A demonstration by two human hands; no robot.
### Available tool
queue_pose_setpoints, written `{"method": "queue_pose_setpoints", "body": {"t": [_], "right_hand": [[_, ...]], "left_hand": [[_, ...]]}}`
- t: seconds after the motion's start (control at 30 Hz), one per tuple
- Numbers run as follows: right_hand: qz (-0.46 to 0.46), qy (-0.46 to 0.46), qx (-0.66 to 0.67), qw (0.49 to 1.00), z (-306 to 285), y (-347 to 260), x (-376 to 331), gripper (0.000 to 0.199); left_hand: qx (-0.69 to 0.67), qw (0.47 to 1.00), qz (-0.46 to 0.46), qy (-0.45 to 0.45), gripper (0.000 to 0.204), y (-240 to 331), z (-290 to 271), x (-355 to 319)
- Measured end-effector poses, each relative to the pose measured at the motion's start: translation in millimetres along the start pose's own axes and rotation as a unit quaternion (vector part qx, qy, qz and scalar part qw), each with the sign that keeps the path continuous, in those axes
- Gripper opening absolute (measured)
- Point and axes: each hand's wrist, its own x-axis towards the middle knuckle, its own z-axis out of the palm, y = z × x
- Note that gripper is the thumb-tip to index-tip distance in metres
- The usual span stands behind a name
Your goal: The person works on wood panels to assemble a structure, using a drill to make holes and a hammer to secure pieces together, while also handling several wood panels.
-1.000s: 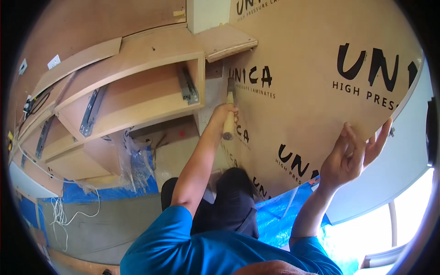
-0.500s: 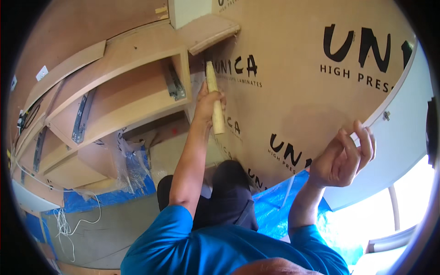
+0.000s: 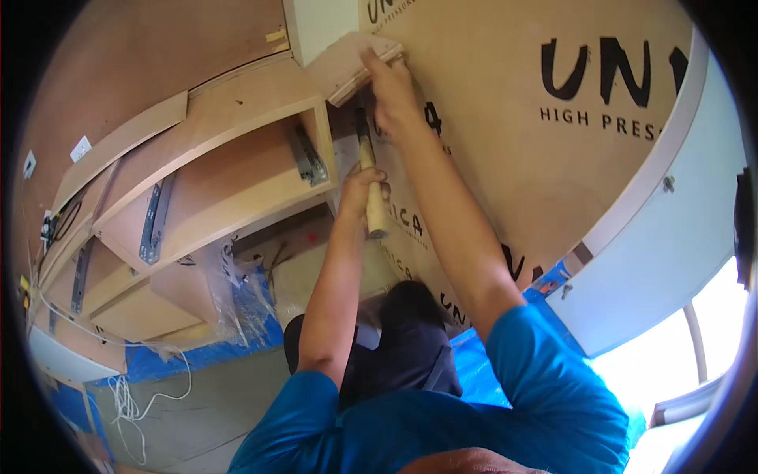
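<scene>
My left hand [image 3: 365, 193] is closed round the pale handle of a wooden-handled tool [image 3: 378, 217]. Its upper part is dark and runs up under a short board [image 3: 335, 67], where its end is hard to make out. My right hand [image 3: 391, 91] reaches up across the large laminate-faced panel [image 3: 482, 150] and grips the board's right end. One digit lies on top of the board, while the other fingers are partly hidden. The board juts out at the corner of an open wooden cabinet [image 3: 213, 95], close to the panel.
Metal drawer runners [image 3: 156, 221] line the cabinet's open bays. Clear plastic sheeting [image 3: 237, 296] and blue sheeting [image 3: 189, 355] lie below it. A coiled white cable [image 3: 126, 403] rests on the grey floor [image 3: 221, 403]. To the right, a pale curved panel edge [image 3: 655, 261] stands beside bright light.
My right hand has moved from the panel's right edge up and left onto the board. My left hand still holds the tool, slightly lower, and the tool's dark upper part now shows.
</scene>
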Motion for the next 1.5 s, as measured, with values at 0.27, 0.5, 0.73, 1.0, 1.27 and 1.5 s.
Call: {"method": "queue_pose_setpoints", "body": {"t": [0.27, 0.5, 0.73, 1.0, 1.27, 1.5], "right_hand": [[-0.229, 0.16, -0.202, 0.939, 64, 52, 23, 0.052], [-0.261, -0.15, -0.633, 0.713, 136, 28, 13, 0.053], [-0.143, -0.097, -0.57, 0.803, 103, -16, 53, 0.054], [-0.279, -0.089, -0.544, 0.786, 136, -99, 81, 0.045], [0.187, -0.063, 0.122, 0.973, 164, -44, 92, 0.036], [0.34, 0.029, 0.148, 0.928, 170, 84, 77, 0.036]], "left_hand": [[0.131, 0.99, -0.016, -0.056, 0.071, 7, -23, -129], [0.076, 0.991, -0.077, -0.084, 0.079, -20, -42, -158], [0.108, 0.983, -0.139, -0.061, 0.078, -35, -78, -225], [0.141, 0.976, -0.164, -0.014, 0.087, -44, -119, -289], [0.166, 0.971, -0.166, 0.051, 0.081, -32, -139, -327], [0.146, 0.975, -0.129, 0.107, 0.085, -34, -144, -371]]}}
